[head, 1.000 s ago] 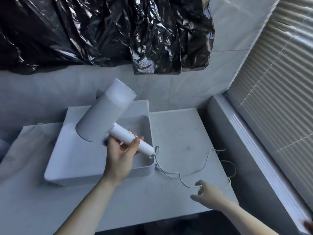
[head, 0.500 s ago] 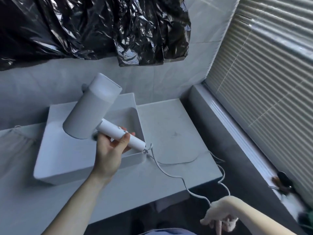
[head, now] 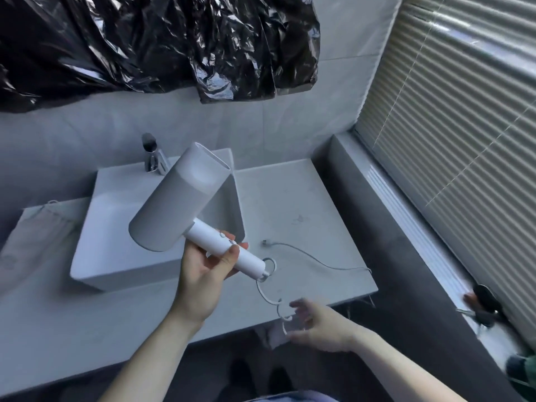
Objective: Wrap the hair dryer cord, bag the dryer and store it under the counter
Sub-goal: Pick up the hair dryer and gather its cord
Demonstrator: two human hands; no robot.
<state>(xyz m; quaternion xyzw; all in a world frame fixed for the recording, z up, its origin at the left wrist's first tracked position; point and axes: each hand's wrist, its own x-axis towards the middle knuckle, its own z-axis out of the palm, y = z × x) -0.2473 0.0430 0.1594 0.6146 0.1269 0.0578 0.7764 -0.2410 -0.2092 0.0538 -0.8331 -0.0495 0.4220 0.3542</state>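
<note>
My left hand (head: pixel 203 274) grips the handle of the white hair dryer (head: pixel 179 201) and holds it above the right part of the sink, barrel pointing up and away. Its thin white cord (head: pixel 307 256) leaves the handle's end, curls down to my right hand (head: pixel 319 326) at the counter's front edge and passes between the loosely curled thumb and fingers; that hand is blurred. The cord's plug end (head: pixel 264 242) lies on the counter, and a stretch runs to the right edge. A grey cloth bag (head: pixel 37 236) lies flat on the counter at the left.
A white rectangular sink (head: pixel 110 227) with a chrome tap (head: pixel 152 155) sits on the grey counter (head: pixel 290 204). Black plastic sheeting (head: pixel 145 39) hangs on the wall above. At the right are window blinds (head: pixel 464 140) and a sill holding a dark object (head: pixel 484 300).
My right hand came up from below the counter edge to its front, drawing the cord with it. The plug end now lies on the counter. My left hand still holds the dryer.
</note>
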